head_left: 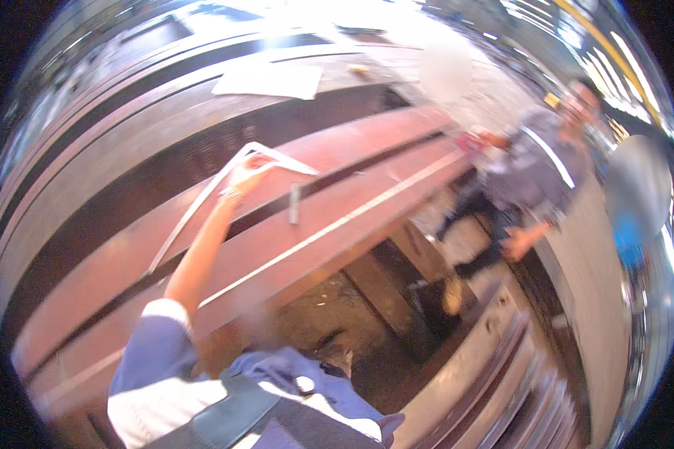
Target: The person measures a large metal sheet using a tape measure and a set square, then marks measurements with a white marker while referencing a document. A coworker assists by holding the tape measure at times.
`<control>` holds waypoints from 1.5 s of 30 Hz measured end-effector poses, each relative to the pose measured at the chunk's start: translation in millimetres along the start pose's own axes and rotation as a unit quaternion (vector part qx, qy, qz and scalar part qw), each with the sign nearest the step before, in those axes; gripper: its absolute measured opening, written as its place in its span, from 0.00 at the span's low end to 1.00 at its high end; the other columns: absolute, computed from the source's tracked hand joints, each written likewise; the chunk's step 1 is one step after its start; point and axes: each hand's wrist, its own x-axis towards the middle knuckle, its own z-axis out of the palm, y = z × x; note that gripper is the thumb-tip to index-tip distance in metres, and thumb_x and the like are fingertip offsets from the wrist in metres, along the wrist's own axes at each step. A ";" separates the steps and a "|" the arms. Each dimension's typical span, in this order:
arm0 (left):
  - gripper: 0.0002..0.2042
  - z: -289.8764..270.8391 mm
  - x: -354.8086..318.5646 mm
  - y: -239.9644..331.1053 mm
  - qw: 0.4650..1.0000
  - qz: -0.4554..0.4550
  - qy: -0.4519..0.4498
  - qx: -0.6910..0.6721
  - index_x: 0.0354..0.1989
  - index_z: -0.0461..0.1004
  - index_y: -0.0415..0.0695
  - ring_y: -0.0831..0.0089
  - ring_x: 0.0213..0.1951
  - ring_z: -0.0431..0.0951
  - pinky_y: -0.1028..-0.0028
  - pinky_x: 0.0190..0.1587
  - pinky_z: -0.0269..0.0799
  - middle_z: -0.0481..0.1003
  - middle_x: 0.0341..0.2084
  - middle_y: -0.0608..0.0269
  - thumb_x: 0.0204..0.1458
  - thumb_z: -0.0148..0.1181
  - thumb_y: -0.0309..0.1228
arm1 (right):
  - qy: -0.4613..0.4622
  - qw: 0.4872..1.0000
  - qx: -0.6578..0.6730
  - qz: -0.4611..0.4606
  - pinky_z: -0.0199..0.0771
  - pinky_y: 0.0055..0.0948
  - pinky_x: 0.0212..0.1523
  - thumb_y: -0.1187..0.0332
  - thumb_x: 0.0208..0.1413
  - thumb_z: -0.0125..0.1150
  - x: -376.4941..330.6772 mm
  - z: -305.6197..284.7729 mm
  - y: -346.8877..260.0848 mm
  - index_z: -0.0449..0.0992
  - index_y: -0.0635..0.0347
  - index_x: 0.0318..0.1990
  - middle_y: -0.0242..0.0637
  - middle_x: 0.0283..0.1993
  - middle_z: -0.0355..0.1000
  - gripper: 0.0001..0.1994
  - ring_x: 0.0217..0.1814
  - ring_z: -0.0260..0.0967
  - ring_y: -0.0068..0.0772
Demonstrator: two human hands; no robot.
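My left hand (246, 178) reaches out over a reddish-brown steel beam, with its fingers closed around a metal square (202, 199) near the corner. The square's long leg runs down along the beam toward me, and its short leg points right. Beside it, a small grey strip-like piece (294, 203) lies across the beam's near strip. A pale measuring tape (337, 224) stretches lengthwise along the beam (397, 176). My right hand does not show.
At the beam's right end stands a co-worker (532, 161), one hand at a red object (469, 142). A pale sheet (268, 81) lies on steel behind. More stacked beams (494, 374) sit at lower right, and a dark gap (344, 303) opens below the near edge.
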 end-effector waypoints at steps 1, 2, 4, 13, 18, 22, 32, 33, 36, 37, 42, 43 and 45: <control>0.21 13.8 11.6 -21.1 0.999 -0.010 0.015 0.031 0.43 0.76 0.45 0.72 0.38 0.76 0.74 0.40 0.70 0.78 0.35 0.60 0.44 0.66 0.44 | -0.012 1.000 0.007 -0.015 0.77 0.38 0.27 0.59 0.53 0.57 28.1 0.0 -22.6 0.78 0.58 0.38 0.44 0.34 0.76 0.13 0.28 0.75 0.46; 0.22 15.8 17.5 -44.9 0.997 -0.025 0.033 0.061 0.43 0.75 0.45 0.70 0.39 0.77 0.72 0.42 0.70 0.78 0.36 0.59 0.42 0.67 0.46 | -0.026 0.999 0.011 -0.038 0.77 0.39 0.28 0.59 0.53 0.57 55.3 -1.5 -42.7 0.78 0.58 0.38 0.44 0.34 0.76 0.13 0.29 0.75 0.46; 0.26 38.6 27.0 -79.7 0.986 -0.049 0.057 0.147 0.43 0.75 0.45 0.65 0.42 0.78 0.69 0.46 0.72 0.78 0.38 0.55 0.39 0.69 0.49 | -0.047 0.996 0.033 -0.072 0.77 0.39 0.28 0.59 0.53 0.57 110.7 -1.6 -87.8 0.77 0.58 0.39 0.44 0.35 0.76 0.13 0.29 0.75 0.47; 0.33 51.6 96.4 4.7 0.891 -0.251 0.156 0.344 0.45 0.72 0.45 0.56 0.48 0.75 0.61 0.50 0.70 0.76 0.43 0.52 0.37 0.64 0.58 | -0.033 0.995 0.084 -0.052 0.77 0.43 0.31 0.59 0.54 0.56 250.8 -172.0 -318.0 0.75 0.58 0.45 0.46 0.37 0.75 0.16 0.32 0.74 0.51; 0.38 78.6 107.2 30.7 0.845 -0.355 0.160 0.367 0.50 0.68 0.42 0.53 0.50 0.74 0.56 0.50 0.71 0.74 0.46 0.47 0.37 0.64 0.59 | 0.012 0.988 0.119 -0.098 0.77 0.46 0.33 0.59 0.54 0.55 332.5 -254.7 -427.1 0.74 0.59 0.48 0.47 0.38 0.74 0.17 0.34 0.74 0.53; 0.35 88.9 103.8 10.5 0.833 -0.362 0.176 0.378 0.48 0.69 0.41 0.54 0.47 0.76 0.58 0.47 0.72 0.75 0.44 0.46 0.36 0.66 0.55 | 0.044 0.966 0.020 -0.255 0.69 0.35 0.22 0.62 0.58 0.51 389.2 -251.1 -495.8 0.69 0.62 0.44 0.43 0.29 0.70 0.13 0.21 0.67 0.37; 0.08 70.7 90.4 -39.4 0.919 -0.335 0.191 0.077 0.20 0.68 0.41 0.80 0.14 0.66 0.74 0.15 0.61 0.69 0.14 0.66 0.45 0.61 0.26 | 0.009 0.936 0.038 -0.351 0.71 0.24 0.22 0.67 0.59 0.51 304.5 -128.3 -630.7 0.75 0.62 0.40 0.33 0.25 0.72 0.09 0.22 0.69 0.22; 0.07 75.3 93.5 -44.0 0.915 -0.338 0.203 0.084 0.21 0.68 0.41 0.80 0.14 0.66 0.74 0.15 0.61 0.69 0.14 0.67 0.45 0.61 0.26 | 0.000 0.934 0.048 -0.355 0.72 0.24 0.22 0.67 0.59 0.51 290.9 -124.7 -640.7 0.75 0.62 0.41 0.33 0.26 0.72 0.09 0.23 0.69 0.22; 0.07 77.2 99.2 -51.4 0.909 -0.349 0.215 0.079 0.22 0.67 0.42 0.78 0.14 0.66 0.73 0.15 0.61 0.68 0.14 0.67 0.45 0.61 0.26 | -0.049 0.930 0.089 -0.353 0.72 0.23 0.24 0.67 0.60 0.52 251.5 -113.8 -673.0 0.74 0.62 0.41 0.33 0.26 0.72 0.09 0.24 0.69 0.21; 0.08 75.5 94.7 -54.1 0.906 -0.357 0.215 0.073 0.23 0.66 0.42 0.78 0.14 0.67 0.72 0.15 0.61 0.68 0.14 0.67 0.45 0.60 0.25 | -0.075 0.931 0.106 -0.341 0.72 0.22 0.24 0.66 0.61 0.52 223.5 -114.4 -691.0 0.74 0.62 0.41 0.33 0.27 0.72 0.09 0.24 0.69 0.21; 0.08 86.5 104.1 -30.6 0.893 -0.404 0.192 0.055 0.24 0.64 0.41 0.74 0.15 0.68 0.70 0.16 0.63 0.66 0.14 0.66 0.45 0.58 0.25 | -0.106 0.922 0.148 -0.342 0.72 0.21 0.27 0.67 0.60 0.52 170.3 -116.8 -732.2 0.75 0.61 0.39 0.31 0.26 0.72 0.08 0.26 0.69 0.19; 0.08 82.9 105.5 -20.1 0.894 -0.401 0.180 0.084 0.25 0.66 0.40 0.75 0.16 0.69 0.71 0.17 0.63 0.68 0.15 0.65 0.44 0.60 0.27 | -0.103 0.917 0.146 -0.356 0.72 0.20 0.26 0.68 0.60 0.52 164.6 -116.9 -737.1 0.75 0.61 0.39 0.31 0.26 0.72 0.08 0.26 0.69 0.18; 0.09 81.0 105.3 -11.3 0.895 -0.395 0.156 0.136 0.26 0.70 0.37 0.76 0.18 0.72 0.73 0.19 0.65 0.72 0.17 0.63 0.42 0.62 0.30 | -0.110 0.918 0.146 -0.353 0.72 0.20 0.27 0.67 0.60 0.52 156.3 -113.6 -745.6 0.75 0.61 0.39 0.31 0.26 0.72 0.08 0.26 0.69 0.18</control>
